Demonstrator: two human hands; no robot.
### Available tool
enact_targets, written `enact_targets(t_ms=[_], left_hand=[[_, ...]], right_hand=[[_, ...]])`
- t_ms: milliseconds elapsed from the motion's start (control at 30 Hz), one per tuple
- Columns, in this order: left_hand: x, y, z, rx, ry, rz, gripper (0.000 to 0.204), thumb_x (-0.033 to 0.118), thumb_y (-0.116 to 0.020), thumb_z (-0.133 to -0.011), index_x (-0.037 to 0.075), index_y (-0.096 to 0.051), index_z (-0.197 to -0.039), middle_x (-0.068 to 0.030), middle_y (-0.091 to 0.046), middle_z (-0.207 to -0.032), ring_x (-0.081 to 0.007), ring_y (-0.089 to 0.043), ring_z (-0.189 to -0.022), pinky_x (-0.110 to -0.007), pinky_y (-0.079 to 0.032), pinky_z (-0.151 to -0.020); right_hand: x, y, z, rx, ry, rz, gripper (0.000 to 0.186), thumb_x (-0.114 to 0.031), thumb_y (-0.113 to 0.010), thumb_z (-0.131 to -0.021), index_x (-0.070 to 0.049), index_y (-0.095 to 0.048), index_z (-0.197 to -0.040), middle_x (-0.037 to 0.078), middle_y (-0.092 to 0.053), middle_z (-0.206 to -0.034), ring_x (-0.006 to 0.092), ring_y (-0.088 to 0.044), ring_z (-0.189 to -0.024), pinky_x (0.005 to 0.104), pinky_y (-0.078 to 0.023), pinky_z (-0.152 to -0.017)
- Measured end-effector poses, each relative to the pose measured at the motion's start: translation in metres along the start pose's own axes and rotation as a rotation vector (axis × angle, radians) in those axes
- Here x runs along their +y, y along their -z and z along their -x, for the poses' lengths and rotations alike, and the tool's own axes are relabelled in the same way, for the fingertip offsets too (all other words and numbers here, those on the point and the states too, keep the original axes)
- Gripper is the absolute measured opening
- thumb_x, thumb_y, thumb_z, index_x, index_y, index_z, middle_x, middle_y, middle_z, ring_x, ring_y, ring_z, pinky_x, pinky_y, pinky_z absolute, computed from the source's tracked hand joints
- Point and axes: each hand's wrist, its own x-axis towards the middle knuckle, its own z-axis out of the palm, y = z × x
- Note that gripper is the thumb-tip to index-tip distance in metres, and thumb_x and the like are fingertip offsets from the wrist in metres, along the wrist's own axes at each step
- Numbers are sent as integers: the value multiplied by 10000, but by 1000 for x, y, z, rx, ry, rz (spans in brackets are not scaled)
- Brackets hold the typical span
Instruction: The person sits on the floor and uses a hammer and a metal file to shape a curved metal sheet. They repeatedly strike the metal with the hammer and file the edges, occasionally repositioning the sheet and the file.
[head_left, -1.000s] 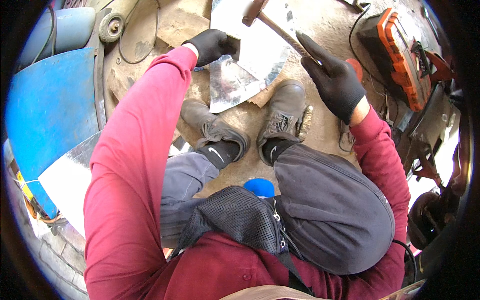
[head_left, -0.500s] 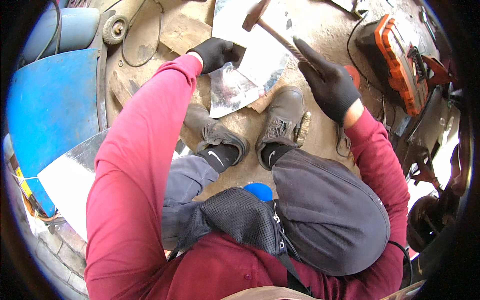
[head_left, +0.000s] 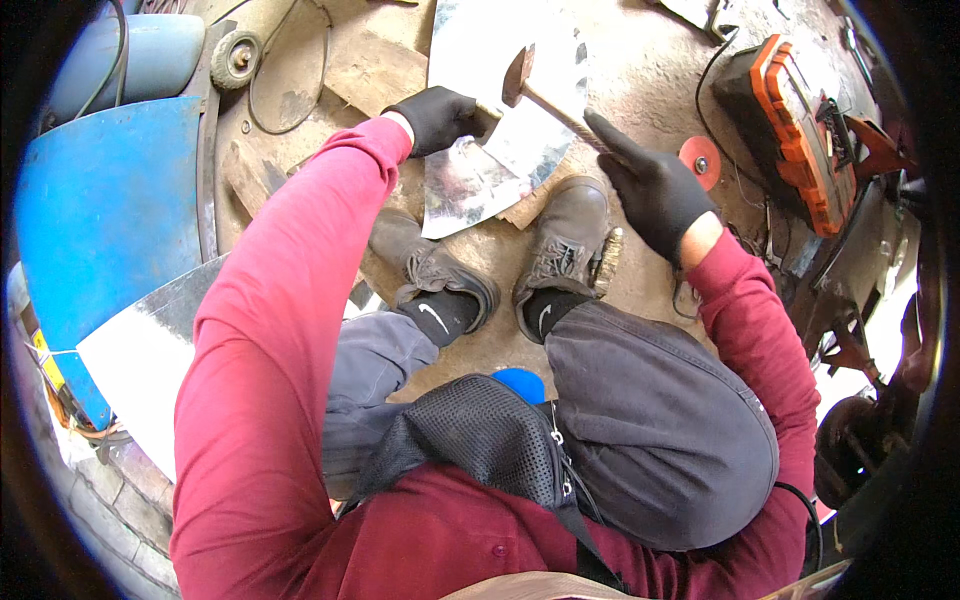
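Observation:
My right hand (head_left: 652, 188), in a black glove, grips the wooden handle of a hammer (head_left: 530, 85) whose rusty head hovers over a shiny metal sheet (head_left: 500, 120). My left hand (head_left: 438, 117), also gloved in black, pinches the left edge of that sheet where it bends down to the ground. The sheet lies on a wooden block in front of my two brown boots (head_left: 560, 245). I am squatting, red sleeves and grey trousers filling the lower view.
A blue metal panel (head_left: 110, 210) and a pale sheet (head_left: 145, 365) lie at my left. An orange power tool case (head_left: 795, 140) and a red grinding disc (head_left: 699, 160) sit at the right. Cables, a small wheel (head_left: 238, 60) and metal scrap ring the dirt floor.
My right hand has swung the hammer head leftward and closer over the sheet. My left hand keeps its hold on the sheet's edge.

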Motion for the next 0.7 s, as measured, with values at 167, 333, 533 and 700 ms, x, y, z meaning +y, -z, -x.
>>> enact_targets(t_ms=[167,333,533,700], left_hand=[[-15,-9,-6,53,-59,117,188,53,-688,-1001,62,-769,-1171,-116,-804,-1103,-204,-758,-1012,-333,-580,-935],[-3,1,4,53,8,159,151,131,-737,-989,83,-783,-1125,-120,-802,-1088,-220,-759,-998,-346,-571,-932],[-8,-4,-2,35,-122,-60,174,210,-674,-1021,140,-782,-1138,-126,-790,-1073,-261,-758,-967,-356,-572,-902],[-36,-1,-8,14,-155,48,219,250,-657,-1007,151,-799,-1141,-173,-775,-1091,-347,-749,-1016,-408,-575,-915]], right_hand=[[11,-7,-2,353,390,-188,561,-93,-656,-1050,-149,-514,-1589,272,-742,-1032,144,-725,-862,359,-571,-794],[-29,21,6,416,445,-240,528,-33,-618,-1063,-45,-507,-1579,151,-758,-1225,136,-644,-858,300,-547,-808],[15,-6,9,1,36,84,559,-85,-662,-1036,-142,-527,-1575,302,-721,-1098,404,-757,-997,361,-568,-874],[1,-11,11,327,403,-202,542,-69,-666,-1034,-100,-534,-1558,232,-738,-1205,287,-745,-1023,373,-579,-875]])
